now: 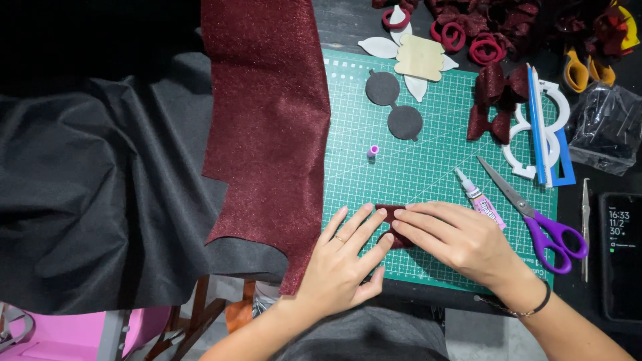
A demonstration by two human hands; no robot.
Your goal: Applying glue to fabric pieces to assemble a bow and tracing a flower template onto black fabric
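Both hands, left and right, press spread fingers flat on a small dark-red glitter felt piece on the green cutting mat; judged light, soft, pliable, best pinched at edges.

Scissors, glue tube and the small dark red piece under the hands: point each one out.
Scissors (535, 217): head view, at the pivot where the blades meet the purple handles.
Glue tube (479, 199): head view, mid-body.
Small dark red piece (389, 210): head view, upper edge showing between the fingertips.

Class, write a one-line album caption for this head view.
Both hands press a dark red glitter piece onto a green cutting mat.
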